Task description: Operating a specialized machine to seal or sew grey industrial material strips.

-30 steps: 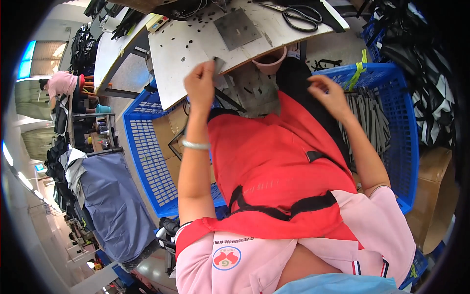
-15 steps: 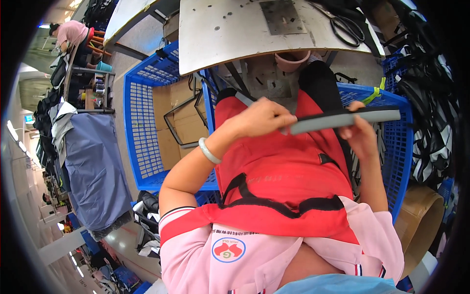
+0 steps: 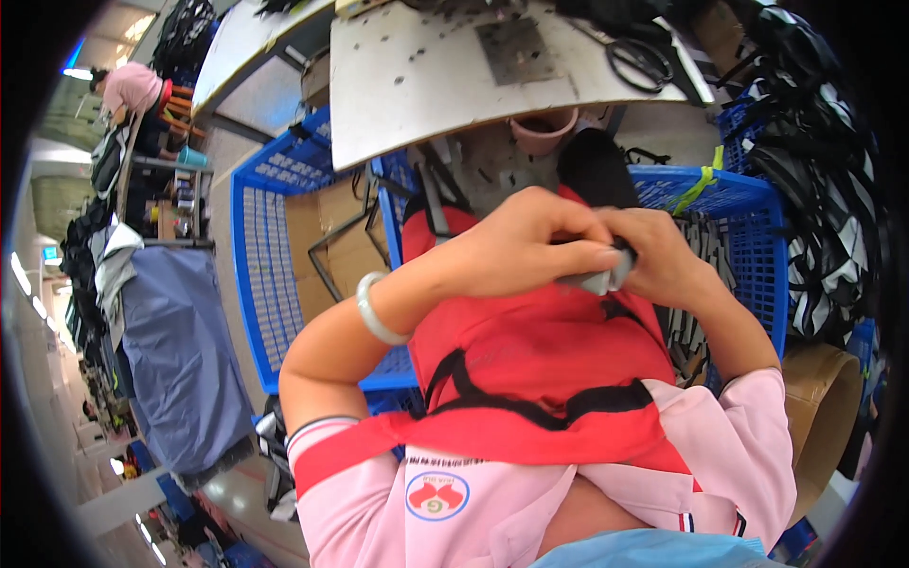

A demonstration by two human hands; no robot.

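Left of the red apron (image 3: 516,327), a blue basket (image 3: 256,270) holds cardboard (image 3: 303,227) and an angular dark frame (image 3: 325,262). Beyond the apron stands a white surface (image 3: 417,104), scattered with small dark bits and bearing a dark plate (image 3: 516,52); scissors (image 3: 614,59) lie toward its right, touched by neither hand. Over the apron's far part, the left hand (image 3: 530,241) has its grip pinching a grey piece (image 3: 597,282) between thumb and fingers. At the piece's right, also over the apron, the right hand (image 3: 668,257) has its grip closed around it, some fingertips hidden. Right of the apron, another blue basket (image 3: 757,237) contains many loose grey strips (image 3: 684,327). Judging from this, one piece is mid-handling: already up in both hands, its handwork apparently unfinished, not yet put down. Whether the basketed strips are waiting or finished, I cannot tell.
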